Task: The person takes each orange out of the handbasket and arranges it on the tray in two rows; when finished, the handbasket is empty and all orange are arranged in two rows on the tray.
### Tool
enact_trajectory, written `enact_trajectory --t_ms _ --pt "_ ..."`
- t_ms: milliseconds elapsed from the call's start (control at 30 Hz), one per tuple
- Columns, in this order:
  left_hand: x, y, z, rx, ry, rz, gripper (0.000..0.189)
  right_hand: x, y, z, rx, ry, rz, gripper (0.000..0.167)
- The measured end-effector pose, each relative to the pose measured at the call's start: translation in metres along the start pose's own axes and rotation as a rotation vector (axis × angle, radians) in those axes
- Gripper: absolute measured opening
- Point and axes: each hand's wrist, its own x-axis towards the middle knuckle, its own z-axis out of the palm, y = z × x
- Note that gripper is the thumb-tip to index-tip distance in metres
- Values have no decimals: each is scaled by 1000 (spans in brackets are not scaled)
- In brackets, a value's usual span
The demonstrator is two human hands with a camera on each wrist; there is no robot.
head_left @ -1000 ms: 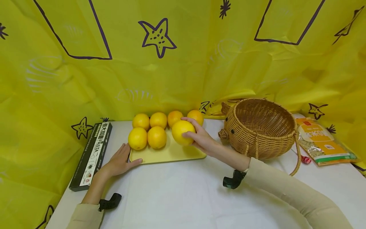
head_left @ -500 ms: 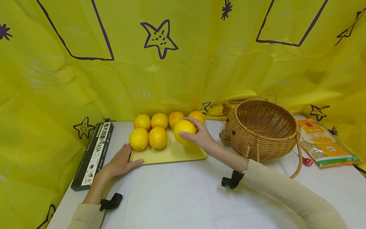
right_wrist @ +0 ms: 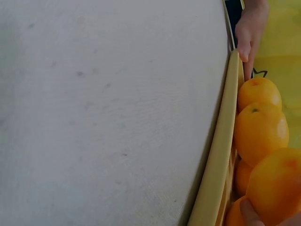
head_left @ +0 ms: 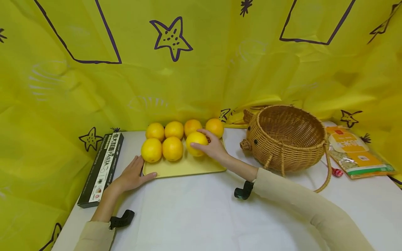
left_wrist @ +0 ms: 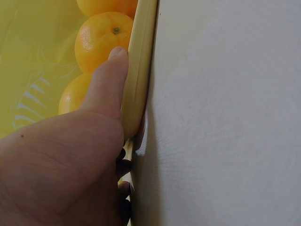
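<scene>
My right hand (head_left: 215, 148) grips an orange (head_left: 194, 139) between thumb and fingers, over the right half of a pale yellow tray (head_left: 185, 169). Whether this orange touches the tray I cannot tell. Several more oranges stand in the tray: a back row including one orange (head_left: 215, 127), and two in front at the left, one being another orange (head_left: 172, 149). At the tray's front left corner rests my left hand (head_left: 129, 178), fingers extended along the end and thumb on the front rim. The right wrist view shows the held orange (right_wrist: 277, 183) beside the others.
A black and white pasta box (head_left: 101, 170) lies left of my left hand. To the right stands a wicker pig-shaped basket (head_left: 285, 158) with a handle. Beyond it are a food packet (head_left: 361, 160) and a small red wrapped candy (head_left: 337, 172). A yellow cloth (head_left: 201, 87) hangs behind.
My right hand has lowered the orange slightly and moved it left, closer to the front-row oranges. The left hand stays at the tray's corner.
</scene>
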Motion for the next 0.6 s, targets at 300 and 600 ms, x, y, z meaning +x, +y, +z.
enact_trajectory --t_ms 300,600 --pt "0 -2 -2 -2 16 24 98 6 6 10 30 3 73 66" --pt "-1 -1 1 2 2 12 98 5 7 21 -1 -14 64 69"
